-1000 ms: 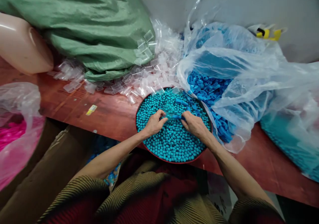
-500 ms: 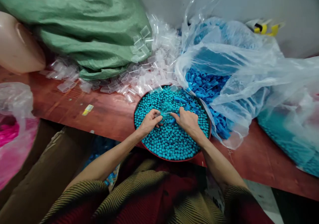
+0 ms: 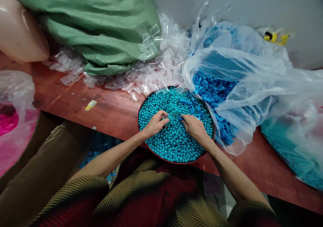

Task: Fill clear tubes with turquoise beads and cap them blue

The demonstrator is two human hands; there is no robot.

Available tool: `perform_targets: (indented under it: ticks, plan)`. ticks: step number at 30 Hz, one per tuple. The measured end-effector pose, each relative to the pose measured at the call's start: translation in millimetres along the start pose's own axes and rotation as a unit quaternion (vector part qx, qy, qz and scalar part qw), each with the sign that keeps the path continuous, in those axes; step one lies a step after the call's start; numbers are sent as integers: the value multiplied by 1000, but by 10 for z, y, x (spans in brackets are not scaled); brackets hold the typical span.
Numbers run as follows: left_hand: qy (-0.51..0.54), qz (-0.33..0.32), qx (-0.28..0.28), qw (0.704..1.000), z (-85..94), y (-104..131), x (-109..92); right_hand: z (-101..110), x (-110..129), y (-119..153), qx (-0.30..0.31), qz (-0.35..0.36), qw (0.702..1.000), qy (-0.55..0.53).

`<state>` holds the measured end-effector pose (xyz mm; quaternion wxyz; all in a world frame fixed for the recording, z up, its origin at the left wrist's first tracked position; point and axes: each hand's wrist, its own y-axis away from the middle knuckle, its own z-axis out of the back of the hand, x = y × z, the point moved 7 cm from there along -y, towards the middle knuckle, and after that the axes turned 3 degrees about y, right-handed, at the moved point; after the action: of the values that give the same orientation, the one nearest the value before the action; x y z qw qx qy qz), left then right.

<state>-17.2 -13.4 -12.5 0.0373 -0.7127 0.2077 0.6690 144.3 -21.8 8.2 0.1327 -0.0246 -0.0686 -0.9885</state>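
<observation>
- Head view: a red table (image 3: 108,114) runs along a grey wall (image 3: 252,5).
- The right hand (image 3: 194,126) pinches a blue piece (image 3: 181,118) at its fingertips, over teal beads (image 3: 174,148).
- The left hand (image 3: 156,123) curls nearby; its grip is unclear.

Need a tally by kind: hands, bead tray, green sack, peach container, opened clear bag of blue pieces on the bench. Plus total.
Hands: 2 (left hand, right hand)
Bead tray: 1
Green sack: 1
Peach container: 1, partly out of frame
Bag of blue pieces: 1
Total: 6
</observation>
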Motion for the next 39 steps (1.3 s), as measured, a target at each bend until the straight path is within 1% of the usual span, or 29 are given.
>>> perform_targets:
  ticks: [3, 5, 8, 9, 11, 13, 15, 17, 20, 21, 23, 25, 27, 30, 33, 35, 37, 39]
  plan:
    - [7, 2, 5, 1000, -10, -7, -11, -103, -32, 39, -13, 27, 999, 44]
    - [1, -7, 10, 1000, -15, -13, -12, -72, -89, 28, -39, 18, 999, 21]
    - [-18, -29, 24, 999, -49, -12, -21, 137, -98, -4, -116, -5, 988, -98]
    - [-20, -31, 33, 999, -71, -9, -21, 209, -54, -10, -135, 0, 979, -150]
    - [-16, -30, 48, 998, -113, 1, -20, 316, 97, -9, -148, 30, 958, -245]
    - [-7, -26, 54, 998, -141, 14, -20, 371, 248, 8, -145, 58, 940, -304]
    - [-8, -29, 51, 998, -151, 31, -29, 374, 323, 29, -139, 63, 930, -336]
    - [-12, -31, 54, 998, -165, 52, -39, 322, 317, 39, -117, 46, 921, -368]
    - [-4, -24, 59, 998, -184, 78, -52, 215, 239, 46, -82, -1, 900, -428]
    - [1, -20, 58, 998, -187, 83, -54, 199, 220, 53, -83, -12, 894, -440]
    - [11, -13, 50, 999, -188, 90, -61, 219, 217, 78, -111, -11, 895, -432]
    - [14, -9, 40, 999, -192, 98, -67, 272, 267, 110, -146, 18, 905, -400]
    - [11, -11, 25, 1000, -197, 110, -74, 305, 333, 133, -158, 58, 911, -376]
    - [7, -18, -6, 1000, -189, 129, -88, 310, 376, 132, -124, 109, 914, -370]
    - [10, -20, -20, 1000, -160, 135, -118, 336, 308, 116, -83, 136, 905, -396]
    - [9, -13, 11, 1000, -165, 131, -147, 326, 221, 90, -47, 123, 888, -441]
    - [-2, -6, 61, 998, -189, 136, -185, 282, 123, 55, -24, 80, 858, -507]
    - [-23, -11, 90, 996, -199, 152, -228, 234, 57, 26, -34, 31, 826, -562]
